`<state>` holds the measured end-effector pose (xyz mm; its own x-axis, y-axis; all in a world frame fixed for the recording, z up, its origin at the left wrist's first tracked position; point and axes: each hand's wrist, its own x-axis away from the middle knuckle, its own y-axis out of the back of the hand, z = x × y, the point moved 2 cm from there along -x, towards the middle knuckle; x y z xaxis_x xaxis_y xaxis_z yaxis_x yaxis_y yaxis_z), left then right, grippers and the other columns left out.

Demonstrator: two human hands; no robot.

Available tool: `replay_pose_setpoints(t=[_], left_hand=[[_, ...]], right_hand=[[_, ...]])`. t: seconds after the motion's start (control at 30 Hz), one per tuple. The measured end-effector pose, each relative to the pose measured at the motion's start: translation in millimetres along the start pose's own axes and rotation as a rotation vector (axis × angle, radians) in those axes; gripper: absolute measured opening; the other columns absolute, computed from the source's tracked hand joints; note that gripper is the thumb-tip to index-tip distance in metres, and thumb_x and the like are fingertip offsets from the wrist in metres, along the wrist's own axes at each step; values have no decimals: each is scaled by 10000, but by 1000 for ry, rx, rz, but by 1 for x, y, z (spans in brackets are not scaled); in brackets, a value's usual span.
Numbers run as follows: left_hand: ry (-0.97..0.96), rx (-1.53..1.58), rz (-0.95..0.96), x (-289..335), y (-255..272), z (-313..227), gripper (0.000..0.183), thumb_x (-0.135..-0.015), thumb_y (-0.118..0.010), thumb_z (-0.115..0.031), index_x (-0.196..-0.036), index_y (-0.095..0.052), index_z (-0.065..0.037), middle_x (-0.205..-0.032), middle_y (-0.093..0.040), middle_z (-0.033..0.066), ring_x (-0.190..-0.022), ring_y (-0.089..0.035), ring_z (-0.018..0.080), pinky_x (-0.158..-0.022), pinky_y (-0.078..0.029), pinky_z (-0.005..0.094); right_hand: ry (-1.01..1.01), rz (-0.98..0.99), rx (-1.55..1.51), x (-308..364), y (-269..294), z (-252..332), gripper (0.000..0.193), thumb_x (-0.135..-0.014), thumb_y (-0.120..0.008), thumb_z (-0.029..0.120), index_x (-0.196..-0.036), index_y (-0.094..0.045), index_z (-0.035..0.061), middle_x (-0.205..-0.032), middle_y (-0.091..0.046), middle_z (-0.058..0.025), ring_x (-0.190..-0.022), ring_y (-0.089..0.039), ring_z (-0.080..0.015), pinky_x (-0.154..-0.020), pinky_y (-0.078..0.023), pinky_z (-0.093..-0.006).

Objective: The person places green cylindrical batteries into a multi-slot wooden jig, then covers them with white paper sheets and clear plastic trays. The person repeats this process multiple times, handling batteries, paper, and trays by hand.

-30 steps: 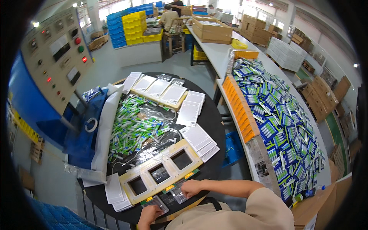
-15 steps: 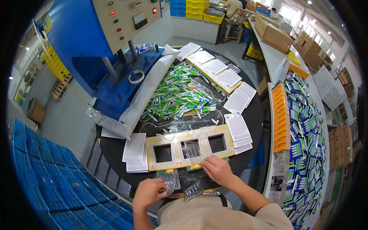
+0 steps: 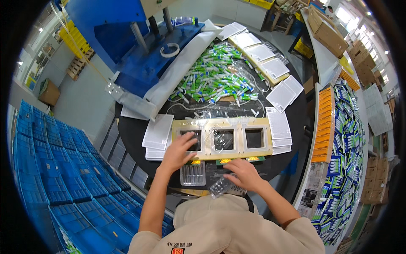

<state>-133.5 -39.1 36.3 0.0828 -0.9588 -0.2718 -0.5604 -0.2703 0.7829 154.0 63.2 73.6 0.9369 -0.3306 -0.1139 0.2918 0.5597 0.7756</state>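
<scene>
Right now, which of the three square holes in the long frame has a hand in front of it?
The leftmost hole: the left hand partly covers it. No hand covers the middle hole or the right hole.

Dark characters [image 3: 179, 244] and a red emblem [image 3: 178, 251] mark the beige shirt [image 3: 220, 230].

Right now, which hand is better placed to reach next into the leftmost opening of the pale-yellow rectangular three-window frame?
Probably the left hand: it extends over that opening, while the right hand is below the frame, near a clear plastic tray.
</scene>
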Motion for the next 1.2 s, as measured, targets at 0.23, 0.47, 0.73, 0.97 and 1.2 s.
replay_pose_setpoints(t=[0.23,0.47,0.73,0.97,1.2], left_hand=[[1106,123,-563,184,-14,33,93,-893,-673,-72,-931,-611,-14,-882,-610,119,-773,-614,233,-730,-505,360],[908,259,-987,178,6,22,31,-898,-646,-37,-926,-640,-28,-771,-583,64,-672,-582,162,-627,-492,320],[98,197,-36,58,-59,-131,489,-783,-840,-302,-1155,-693,-20,-1183,-697,140,-1090,-675,306,-984,-519,467],[86,-69,-111,79,-107,-150,368,-881,-600,-97,-1234,-646,-3,-1231,-690,135,-1176,-652,265,-1076,-476,426],[262,125,-406,130,-89,-187,345,-781,-699,78,-1117,-714,2,-1117,-733,161,-1020,-712,345,-925,-568,434]], right_hand=[[-58,324,214,72,-42,-2,492,-881,-737,298,-1348,-618,200,-1509,-499,-59,-1423,-417,-304,-1172,-326,-591],[25,226,-17,58,-40,-41,226,-889,-693,135,-1105,-638,102,-1474,-531,-84,-1428,-429,-333,-1198,-315,-568],[270,-55,262,49,-32,-46,338,-797,-625,83,-1130,-686,72,-1292,-644,-113,-1205,-604,-313,-1044,-487,-468],[-128,-211,168,105,-33,-20,737,-738,-853,229,-1359,-540,-17,-1410,-566,-201,-1268,-554,-406,-1081,-443,-507],[-246,33,416,130,-66,-25,944,-728,-866,254,-1490,-395,-42,-1553,-367,-284,-1426,-386,-462,-1182,-345,-537]])
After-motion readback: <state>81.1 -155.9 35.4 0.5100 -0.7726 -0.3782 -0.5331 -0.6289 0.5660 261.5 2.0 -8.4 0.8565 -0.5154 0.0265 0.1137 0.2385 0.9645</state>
